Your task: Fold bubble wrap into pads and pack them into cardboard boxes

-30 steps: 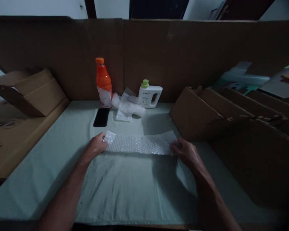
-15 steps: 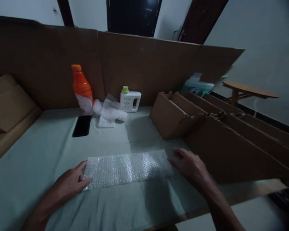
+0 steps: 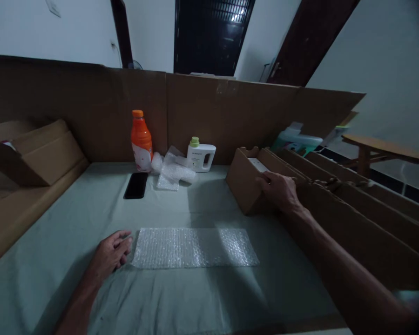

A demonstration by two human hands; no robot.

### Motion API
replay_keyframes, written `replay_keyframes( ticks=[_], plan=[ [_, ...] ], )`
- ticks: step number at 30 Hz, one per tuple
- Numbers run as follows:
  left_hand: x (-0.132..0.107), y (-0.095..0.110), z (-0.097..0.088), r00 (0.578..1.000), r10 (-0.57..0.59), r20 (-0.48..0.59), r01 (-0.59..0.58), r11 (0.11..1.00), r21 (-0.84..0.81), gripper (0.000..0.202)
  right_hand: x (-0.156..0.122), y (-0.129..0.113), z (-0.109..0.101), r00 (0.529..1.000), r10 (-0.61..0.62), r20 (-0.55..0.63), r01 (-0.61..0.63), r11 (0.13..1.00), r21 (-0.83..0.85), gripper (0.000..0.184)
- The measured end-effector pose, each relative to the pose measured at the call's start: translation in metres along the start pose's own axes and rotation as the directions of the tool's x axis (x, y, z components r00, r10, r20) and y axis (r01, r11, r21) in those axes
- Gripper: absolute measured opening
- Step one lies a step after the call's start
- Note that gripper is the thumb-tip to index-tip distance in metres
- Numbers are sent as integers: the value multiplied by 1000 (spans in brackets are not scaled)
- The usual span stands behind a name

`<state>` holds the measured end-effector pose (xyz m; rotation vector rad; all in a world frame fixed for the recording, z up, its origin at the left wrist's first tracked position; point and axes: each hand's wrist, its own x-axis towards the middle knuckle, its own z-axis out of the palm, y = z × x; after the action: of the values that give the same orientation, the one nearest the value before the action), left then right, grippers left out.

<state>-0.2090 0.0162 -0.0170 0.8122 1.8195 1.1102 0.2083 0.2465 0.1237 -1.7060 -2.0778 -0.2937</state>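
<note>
One green cloth [image 3: 63,242] lies under our brown box [image 3: 244,182] and, nearer us, our flat bubble wrap [image 3: 192,248]. Our right hand [image 3: 282,190] is at the box's edge; we can't tell if its fingers grip. Our left hand [image 3: 111,252] is just beside the wrap, fingers loose and free.

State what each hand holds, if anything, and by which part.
Left hand: nothing, beside the bubble wrap. Right hand: at the rim of a box; whether its grip holds anything cannot be told.
</note>
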Motion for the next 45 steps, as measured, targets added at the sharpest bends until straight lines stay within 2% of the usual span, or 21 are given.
replay_keyframes(
  ticks=[4, 7, 10, 12, 14, 16, 18, 20, 23, 26, 29, 31, 33, 37, 41, 45],
  plan=[
    [-3, 4, 2, 1000, 4, 4, -4, 1000, -28, 69, -26, -37, -4, 992, -120, -29, 123, 983, 138, 24],
    [-4, 5, 4, 1000, 13, 5, -13, 1000, -16, 67, -45, -84, -5, 977, -214, -22, 213, 946, 246, 26],
    [-3, 1, 3, 999, 51, -19, -51, 999, 11, 67, -56, -139, -7, 975, -223, 23, 201, 912, 357, 22],
    [-3, -2, 1, 990, 132, -54, -127, 989, 76, 65, -62, -169, -15, 970, -240, 30, 190, 833, 520, 20],
    [-6, -2, -2, 966, 232, -112, -212, 963, 168, 60, -68, -186, -28, 956, -288, -51, 239, 668, 705, 24],
    [-12, 2, -5, 938, 306, -166, -264, 936, 233, 56, -73, -183, -40, 944, -269, -189, 309, 528, 791, 25],
    [-21, 12, -4, 919, 347, -187, -296, 921, 255, 52, -72, -163, -43, 947, -157, -282, 322, 520, 791, 22],
    [-31, 26, 2, 904, 398, -157, -350, 899, 263, 47, -66, -132, -36, 956, -23, -291, 255, 553, 794, 20],
    [-39, 49, 24, 882, 471, -20, -451, 855, 254, 43, -55, -89, -9, 974, 144, -172, 74, 516, 853, 24],
    [-34, 68, 58, 850, 513, 121, -527, 828, 192, 55, -59, -74, 19, 986, 157, 50, -118, 457, 882, 34],
    [-17, 85, 92, 786, 585, 201, -607, 792, 70, 74, -79, -86, 34, 980, -14, 199, -177, 407, 896, 40],
    [-4, 94, 106, 745, 623, 237, -635, 771, -31, 79, -94, -99, 38, 971, -103, 218, -163, 386, 908, 42],
    [7, 102, 112, 740, 623, 254, -616, 779, -116, 77, -106, -109, 39, 968, -128, 216, -153, 384, 911, 43],
    [22, 102, 105, 792, 542, 281, -497, 840, -220, 65, -123, -120, 38, 968, -132, 214, -145, 400, 905, 45],
    [43, 100, 90, 762, 538, 360, -433, 837, -335, 48, -149, -135, 35, 959, -196, 207, -117, 390, 913, 44],
    [75, 109, 83, 753, 513, 413, -349, 843, -409, 46, -179, -157, 39, 938, -316, 143, -32, 332, 943, 61]
  ],
)
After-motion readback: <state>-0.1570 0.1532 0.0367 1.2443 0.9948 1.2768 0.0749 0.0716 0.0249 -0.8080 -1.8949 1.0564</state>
